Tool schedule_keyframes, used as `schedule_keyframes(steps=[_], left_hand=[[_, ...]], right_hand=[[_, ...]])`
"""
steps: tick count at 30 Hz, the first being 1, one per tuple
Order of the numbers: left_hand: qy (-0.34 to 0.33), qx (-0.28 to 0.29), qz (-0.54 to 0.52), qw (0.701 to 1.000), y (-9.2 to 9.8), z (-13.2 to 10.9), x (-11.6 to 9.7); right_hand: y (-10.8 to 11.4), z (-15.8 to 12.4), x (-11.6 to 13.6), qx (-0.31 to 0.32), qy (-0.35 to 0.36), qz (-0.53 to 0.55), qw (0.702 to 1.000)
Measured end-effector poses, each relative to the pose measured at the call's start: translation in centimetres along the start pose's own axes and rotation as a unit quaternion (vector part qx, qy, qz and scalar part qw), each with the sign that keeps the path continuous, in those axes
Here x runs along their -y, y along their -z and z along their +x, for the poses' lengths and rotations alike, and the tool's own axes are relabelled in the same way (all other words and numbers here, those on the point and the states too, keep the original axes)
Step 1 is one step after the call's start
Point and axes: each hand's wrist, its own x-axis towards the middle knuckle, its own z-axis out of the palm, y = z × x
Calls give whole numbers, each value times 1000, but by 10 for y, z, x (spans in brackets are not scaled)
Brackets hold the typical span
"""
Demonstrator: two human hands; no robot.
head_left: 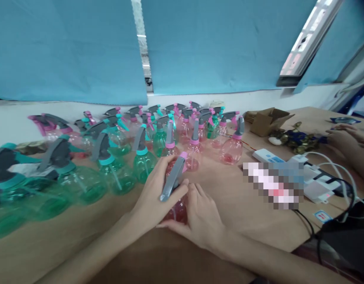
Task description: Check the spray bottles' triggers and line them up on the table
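Between my hands stands a pink spray bottle point(177, 211) with a grey and pink trigger head. My left hand point(158, 183) is wrapped round its neck, just under the head. Lower down, my right hand point(204, 217) grips the clear pink body from the right side, thumb toward me. Both hands cover much of the bottle, and its collar is hidden. Just beyond it are another pink spray bottle point(194, 154) and a green spray bottle point(144, 161) with a turquoise collar.
Several green and pink spray bottles fill the table's left and back. To the right are a pink spray bottle point(231, 150), an open cardboard box point(269, 120), a power strip point(318, 189) with white cables, and another person's hands point(346, 138). Blue curtains point(214, 47) hang behind.
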Motion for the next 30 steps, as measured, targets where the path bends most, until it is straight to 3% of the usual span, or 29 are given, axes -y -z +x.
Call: schedule_keyframes(steps=[5,10,15,21,30], left_hand=[[-3,-1,-58,998,19,-11,17],[16,-63,-50,997,33,-20,33],[37,-98,-43,994,41,-22,41],[26,-82,-25,996,41,-19,44],[-19,-81,11,996,46,-17,41]], right_hand=[[-14,6,19,50,9,119,992],[-18,12,13,142,69,219,963],[-20,12,-19,183,88,171,964],[-20,6,-63,206,87,130,966],[-21,8,-75,235,90,137,958]])
